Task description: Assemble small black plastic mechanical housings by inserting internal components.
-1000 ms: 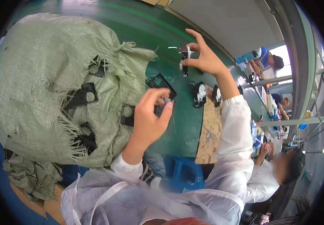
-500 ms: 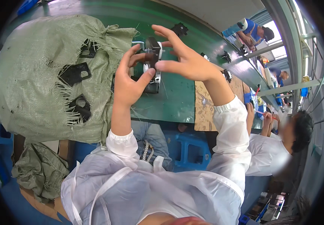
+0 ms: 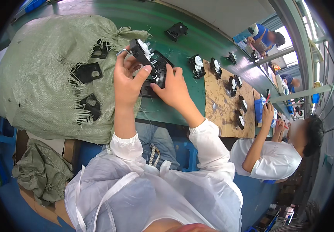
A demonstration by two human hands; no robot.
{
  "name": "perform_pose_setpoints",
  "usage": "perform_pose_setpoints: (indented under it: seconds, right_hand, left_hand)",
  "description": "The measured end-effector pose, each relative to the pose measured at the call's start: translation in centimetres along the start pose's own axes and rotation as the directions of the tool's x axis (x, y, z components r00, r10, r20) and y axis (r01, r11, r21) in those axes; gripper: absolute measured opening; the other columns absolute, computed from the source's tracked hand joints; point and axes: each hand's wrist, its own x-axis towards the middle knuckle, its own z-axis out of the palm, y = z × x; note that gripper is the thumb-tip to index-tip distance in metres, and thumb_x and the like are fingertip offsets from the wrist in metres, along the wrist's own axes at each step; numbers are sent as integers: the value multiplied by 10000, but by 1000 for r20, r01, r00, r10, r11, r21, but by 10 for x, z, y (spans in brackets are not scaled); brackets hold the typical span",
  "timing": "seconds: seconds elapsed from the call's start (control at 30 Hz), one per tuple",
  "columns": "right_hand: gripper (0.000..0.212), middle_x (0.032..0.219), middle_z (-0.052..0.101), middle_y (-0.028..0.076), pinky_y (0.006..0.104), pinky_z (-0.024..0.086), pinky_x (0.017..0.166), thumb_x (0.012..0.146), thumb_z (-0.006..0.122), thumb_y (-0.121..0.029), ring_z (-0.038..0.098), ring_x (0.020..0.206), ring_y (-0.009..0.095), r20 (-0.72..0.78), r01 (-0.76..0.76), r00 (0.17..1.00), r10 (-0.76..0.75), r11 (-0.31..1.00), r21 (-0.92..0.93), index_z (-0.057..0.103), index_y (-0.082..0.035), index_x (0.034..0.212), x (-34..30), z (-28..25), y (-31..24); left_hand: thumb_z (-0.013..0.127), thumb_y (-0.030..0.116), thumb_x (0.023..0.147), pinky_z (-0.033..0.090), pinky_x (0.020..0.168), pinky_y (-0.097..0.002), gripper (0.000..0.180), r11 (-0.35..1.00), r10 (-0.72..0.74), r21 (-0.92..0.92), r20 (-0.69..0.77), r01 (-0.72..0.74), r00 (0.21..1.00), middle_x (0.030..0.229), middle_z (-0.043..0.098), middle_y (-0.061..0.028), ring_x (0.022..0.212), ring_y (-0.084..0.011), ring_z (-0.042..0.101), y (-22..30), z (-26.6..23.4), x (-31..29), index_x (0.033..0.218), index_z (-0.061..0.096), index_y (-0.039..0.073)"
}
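Note:
My left hand is closed on a black plastic gear mechanism with white gears on one face and a bent metal rod sticking out to the left. My right hand grips a black plastic housing with small metal posts inside. The housing sits right against the mechanism, over the green table. Whether the two are joined cannot be made out. Below them another black part shows, partly hidden by my hands. A woven green sack, torn open, lies left of my left hand with black housings showing through its holes.
A black part lies at the table's far side. Several black assemblies with white gears stand around a worn brown board on the right. A co-worker in white works close by on the right, and another person is farther off.
My right hand has come down and left, from spread beside the part to gripping a housing. The mechanism has tilted, showing its white gears. The assemblies on the board are now uncovered.

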Motion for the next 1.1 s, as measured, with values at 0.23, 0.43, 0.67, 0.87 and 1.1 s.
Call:
perform_pose_setpoints:
  seconds: [0.23, 0.43, 0.67, 0.87, 1.1]
  right_hand:
    - [751, 1226, 596, 234, 395, 508, 913, 765, 753, -294, 622, 1056, 358, -33, -37, 998, 55, 916, 399, 458, 39, 1370, -7, -8, 33]
    - [666, 1137, 664, 212, 383, 513, 889, 771, 737, -257, 655, 1007, 332, -23, -98, 993, 116, 917, 386, 509, 0, 1342, -4, -4, 36]
    - [618, 1143, 661, 207, 381, 512, 887, 802, 690, -223, 659, 1004, 325, -103, -76, 990, 99, 975, 208, 503, -21, 1356, 4, -13, 40]
    - [603, 1227, 617, 231, 367, 509, 892, 867, 597, -183, 658, 994, 299, -96, -10, 989, 113, 698, 716, 442, 4, 1418, 15, -26, 63]
    - [595, 1326, 559, 246, 355, 495, 919, 917, 487, -144, 639, 1042, 280, -23, 14, 992, -126, -72, 997, 368, 17, 1477, 9, -39, 44]
  left_hand:
    - [710, 0, 771, 462, 860, -274, 704, 999, -45, -21, 6, 45, 999, 1097, 652, -144, 951, -186, 613, -7, -4, -2, 1406, 409, -6]
    - [709, 5, 773, 456, 841, -263, 709, 997, -74, 24, 38, 74, 996, 1094, 657, -143, 940, -180, 616, -9, 4, -1, 1414, 406, -3]
    - [709, 15, 777, 447, 820, -246, 713, 996, -51, 78, 24, 49, 998, 1085, 658, -146, 929, -174, 613, -11, 2, 1, 1423, 406, 7]
    - [720, 29, 774, 445, 787, -237, 721, 997, -67, 48, -1, 67, 998, 1080, 655, -148, 902, -170, 608, -18, -6, 4, 1424, 408, 18]
    - [738, 51, 767, 439, 743, -231, 722, 991, -133, 35, 79, 131, 988, 1065, 657, -137, 859, -150, 597, -12, 14, -3, 1415, 420, 23]
